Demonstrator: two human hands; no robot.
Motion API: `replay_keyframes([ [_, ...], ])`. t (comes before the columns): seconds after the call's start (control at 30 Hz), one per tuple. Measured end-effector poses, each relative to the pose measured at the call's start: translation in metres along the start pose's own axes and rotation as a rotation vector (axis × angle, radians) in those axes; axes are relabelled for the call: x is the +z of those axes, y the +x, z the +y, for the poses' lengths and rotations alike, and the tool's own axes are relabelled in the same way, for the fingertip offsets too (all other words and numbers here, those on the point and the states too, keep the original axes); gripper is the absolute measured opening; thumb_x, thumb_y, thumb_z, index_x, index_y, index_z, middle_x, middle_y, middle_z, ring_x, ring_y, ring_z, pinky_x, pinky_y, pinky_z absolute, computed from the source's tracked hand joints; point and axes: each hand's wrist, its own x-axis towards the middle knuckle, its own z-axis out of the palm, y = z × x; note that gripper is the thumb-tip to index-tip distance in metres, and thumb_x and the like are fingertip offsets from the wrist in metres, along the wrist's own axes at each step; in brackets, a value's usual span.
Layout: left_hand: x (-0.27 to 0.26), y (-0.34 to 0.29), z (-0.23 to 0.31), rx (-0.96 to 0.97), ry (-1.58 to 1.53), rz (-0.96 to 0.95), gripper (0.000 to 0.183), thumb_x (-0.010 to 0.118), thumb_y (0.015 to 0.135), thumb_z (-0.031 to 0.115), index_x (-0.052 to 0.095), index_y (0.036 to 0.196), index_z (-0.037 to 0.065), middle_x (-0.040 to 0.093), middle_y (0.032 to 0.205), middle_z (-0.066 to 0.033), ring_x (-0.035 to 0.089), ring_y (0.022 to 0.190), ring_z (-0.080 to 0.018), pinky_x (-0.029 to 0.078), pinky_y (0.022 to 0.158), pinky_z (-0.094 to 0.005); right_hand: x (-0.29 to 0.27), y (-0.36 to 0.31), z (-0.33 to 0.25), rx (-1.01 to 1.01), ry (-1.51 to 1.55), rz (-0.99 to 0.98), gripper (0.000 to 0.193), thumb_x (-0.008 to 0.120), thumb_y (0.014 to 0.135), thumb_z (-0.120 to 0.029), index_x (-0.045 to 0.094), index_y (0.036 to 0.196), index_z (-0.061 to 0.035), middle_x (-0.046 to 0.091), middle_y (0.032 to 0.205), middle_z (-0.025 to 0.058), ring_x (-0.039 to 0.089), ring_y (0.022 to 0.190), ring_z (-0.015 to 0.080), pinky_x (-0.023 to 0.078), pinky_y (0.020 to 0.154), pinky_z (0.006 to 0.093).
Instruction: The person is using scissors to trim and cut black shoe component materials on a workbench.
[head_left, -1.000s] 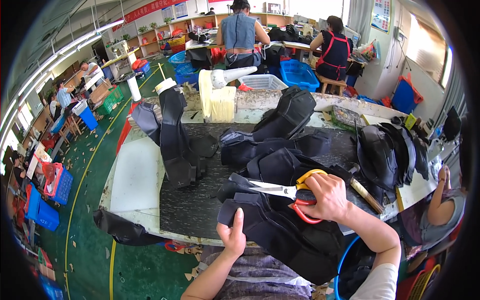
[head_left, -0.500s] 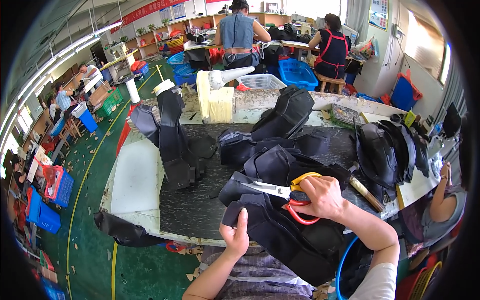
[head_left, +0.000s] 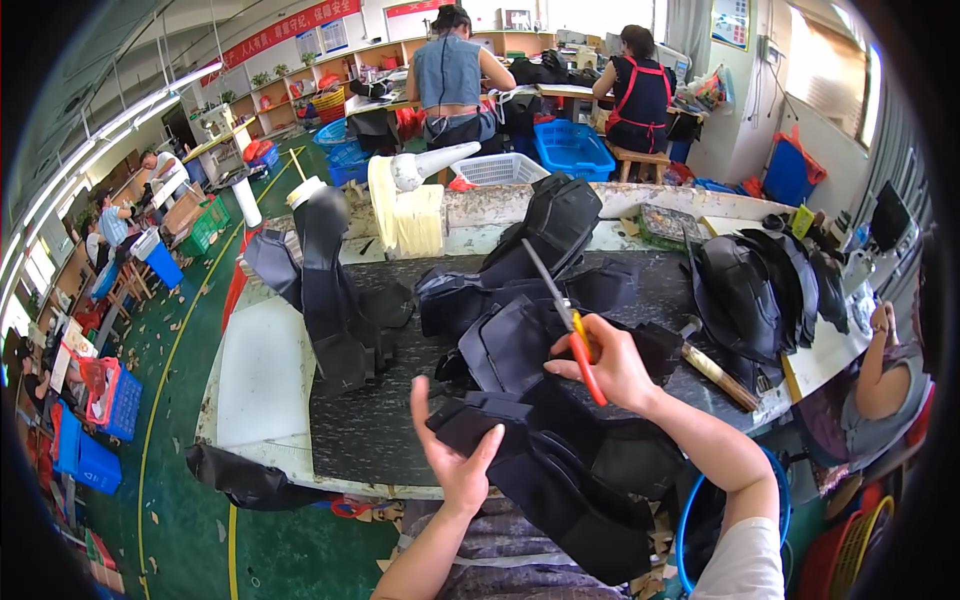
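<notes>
My left hand (head_left: 458,468) holds one end of a bundle of black leather-like pieces (head_left: 570,500), its thumb on the edge and its forefinger stretched away. The bundle hangs over the near table edge toward my lap. A pair of scissors (head_left: 577,335) with red and yellow handles is in my right hand (head_left: 615,368), above the table. Its blades point up and away, lifted off the bundle. Just beyond lie more black pieces (head_left: 505,345) in a loose heap on the dark work mat (head_left: 400,435).
A hammer (head_left: 720,375) with a wooden handle lies right of my right hand, before stacked black curved pieces (head_left: 745,290). More black pieces (head_left: 328,280) lie left. A blue-rimmed bin (head_left: 688,540) stands by my right forearm. Pale yellow cords (head_left: 405,210) hang at the back. Several people work nearby.
The scissors have come away from the bundle and swung from pointing left to pointing up and away. My left forefinger has straightened into sight while the bundle stays in that hand.
</notes>
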Motion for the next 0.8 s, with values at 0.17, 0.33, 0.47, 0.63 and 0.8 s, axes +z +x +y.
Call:
replay_keyframes([
  [0.17,-0.031,0.001,-0.024,-0.099,0.155,-0.217,0.029,0.071,0.08,0.004,0.061,0.106,0.0,0.049,0.126,-0.0115,0.048,0.114,-0.0192,0.038,0.096,-0.03,0.014,0.005,0.001,0.095,0.307,-0.215,0.03,0.074,0.078,0.0,0.048,0.091,-0.0047,0.063,0.089,0.0054,0.06,0.083,0.0083,0.05,0.074,0.0231],
  [0.33,-0.009,0.013,-0.008,0.083,0.208,-0.226,0.023,0.067,0.083,0.003,0.06,0.104,-0.002,0.025,0.147,-0.0133,0.045,0.119,-0.0197,0.036,0.099,-0.0323,0.01,-0.006,-0.017,-0.011,0.41,-0.284,0.031,0.073,0.078,0.003,0.046,0.091,-0.0056,0.062,0.09,0.0052,0.058,0.083,0.009,0.049,0.074,0.023],
  [0.47,-0.022,0.007,-0.018,-0.184,0.033,-0.197,0.016,0.065,0.085,0.001,0.061,0.101,0.0,0.056,0.119,-0.0063,0.054,0.092,-0.009,0.043,0.084,-0.0244,-0.001,-0.013,-0.038,-0.013,0.461,-0.343,0.03,0.071,0.079,0.004,0.047,0.092,-0.0068,0.061,0.092,0.0038,0.057,0.079,0.0082,0.049,0.07,0.0236],
  [0.63,-0.021,0.006,-0.014,-0.255,-0.122,-0.095,0.014,0.064,0.087,0.002,0.064,0.1,0.0,0.064,0.1,-0.0018,0.057,0.088,-0.0074,0.044,0.081,-0.023,-0.012,-0.026,-0.033,-0.335,-0.469,-0.071,0.043,0.08,0.073,-0.034,0.057,0.092,-0.0027,0.064,0.079,0.0078,0.065,0.065,0.0214,0.05,0.06,0.0303],
  [0.8,-0.022,0.001,-0.013,-0.191,-0.043,-0.024,0.017,0.064,0.087,0.003,0.064,0.104,-0.002,0.064,0.101,-0.0024,0.057,0.09,-0.0078,0.044,0.08,-0.0232,-0.031,-0.032,-0.028,-0.588,-0.758,0.062,0.05,0.08,0.064,-0.044,0.057,0.083,-0.0037,0.06,0.072,0.0089,0.062,0.066,0.0276,0.05,0.06,0.0347],
])
